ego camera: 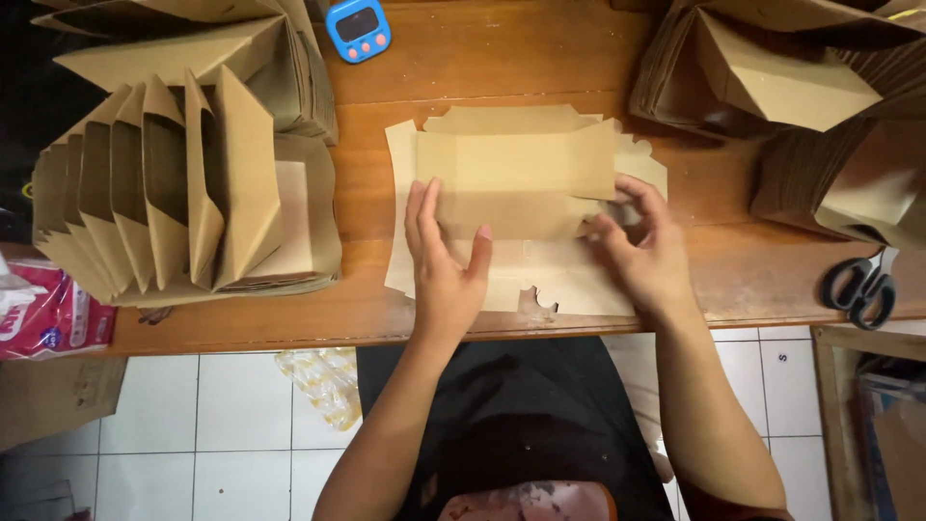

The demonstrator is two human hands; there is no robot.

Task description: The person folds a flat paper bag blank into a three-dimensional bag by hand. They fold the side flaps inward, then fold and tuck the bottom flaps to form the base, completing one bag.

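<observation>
Folding step: left hand (pixel 442 259) pressed flat on the cardboard sheet (pixel 516 207) near the tabletop's front edge; right hand (pixel 644 249) pinches its side flap. The next fold needs the creases aligned.

I see a long wooden table (pixel 540 68). Everything else I place from it. On its left end stands a row of folded brown boxes (pixel 174 193), packed close and leaning together. More brown boxes (pixel 203 48) lie at its far left corner. A small blue timer (pixel 358 28) sits at its far edge. On its right end are heaps of brown boxes (pixel 781 77). Black scissors (pixel 861 285) lie near its right front edge. A red and white bag (pixel 53 314) lies at its left front corner. Below the table is a white tile floor (pixel 241 415).
</observation>
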